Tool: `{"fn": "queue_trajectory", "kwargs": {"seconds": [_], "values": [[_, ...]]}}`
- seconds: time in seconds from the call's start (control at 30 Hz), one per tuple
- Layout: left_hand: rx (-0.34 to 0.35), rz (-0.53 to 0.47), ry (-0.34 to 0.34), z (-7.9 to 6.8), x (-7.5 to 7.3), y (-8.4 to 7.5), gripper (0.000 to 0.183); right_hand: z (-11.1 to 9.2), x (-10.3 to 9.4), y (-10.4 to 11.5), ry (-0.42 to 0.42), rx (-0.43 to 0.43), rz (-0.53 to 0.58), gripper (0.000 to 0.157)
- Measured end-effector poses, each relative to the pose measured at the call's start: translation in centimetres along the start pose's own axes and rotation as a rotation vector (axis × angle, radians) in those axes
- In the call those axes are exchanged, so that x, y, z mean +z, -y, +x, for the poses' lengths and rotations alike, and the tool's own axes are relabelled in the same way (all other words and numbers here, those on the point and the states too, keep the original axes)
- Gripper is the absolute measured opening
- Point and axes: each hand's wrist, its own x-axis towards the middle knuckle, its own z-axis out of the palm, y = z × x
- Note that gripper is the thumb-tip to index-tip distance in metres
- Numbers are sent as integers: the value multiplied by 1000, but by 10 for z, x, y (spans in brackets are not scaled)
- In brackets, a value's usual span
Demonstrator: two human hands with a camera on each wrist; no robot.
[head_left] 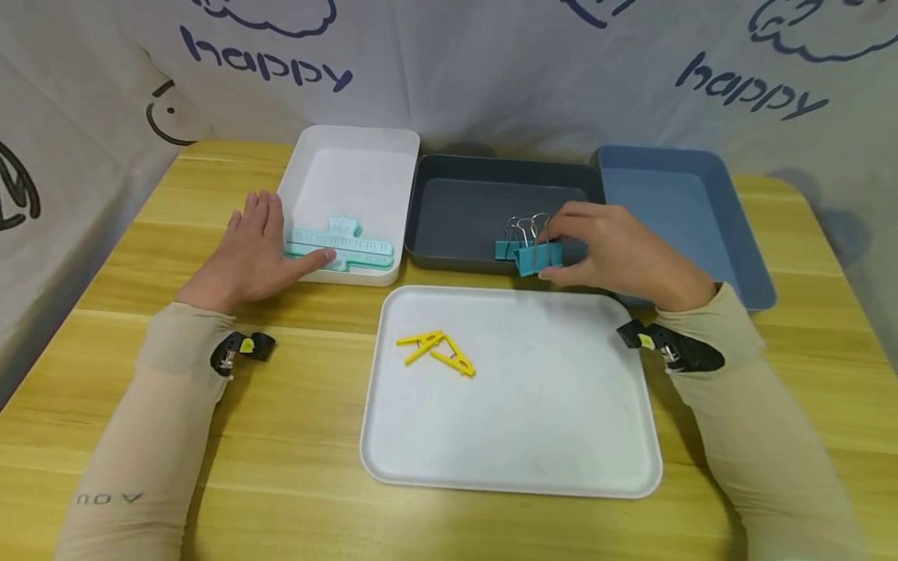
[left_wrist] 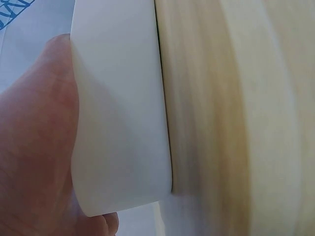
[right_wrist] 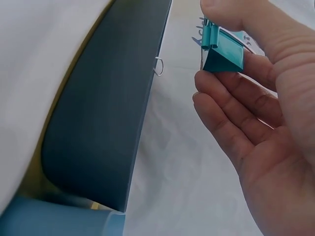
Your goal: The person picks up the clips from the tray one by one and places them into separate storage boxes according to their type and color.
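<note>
Here's the line-up: white box point(head_left: 359, 167), black tray point(head_left: 463, 187), blue tray point(head_left: 655, 195), side by side along the back of the table point(head_left: 295, 436). In the white box, mint bars point(head_left: 365, 251) lie against the near wall, overlapping, so I can't call the count. Inside the black tray, close to its front wall, sits a teal clip point(head_left: 503, 250). Nearer the person, the white tray point(head_left: 540, 405) holds two yellow pegs point(head_left: 456, 360) towards its left side, just beside each other.

The right hand point(head_left: 606, 241) has a good pinch on another clip point(head_left: 537, 259), raised over the black tray's front edge! The left hand point(head_left: 256, 249) lies relaxed over the white box's left rim, fingers stretched out, thumb across the mint bars; whether it presses them, I can't tell.

Over to the right wrist: there the held clip is clearly apart from the black tray's wall, and a wire loop point(right_wrist: 159, 66) peeks above the rim. The left wrist gives us the white box's outer wall, with the mint bars hidden behind it.
</note>
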Motion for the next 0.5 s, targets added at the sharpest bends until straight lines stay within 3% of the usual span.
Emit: {"fn": "queue_trajectory", "kwargs": {"seconds": [0.5], "values": [[1,-12,-4,-1,-1,0,128,0,2,-12,-33,28,-21,34]]}}
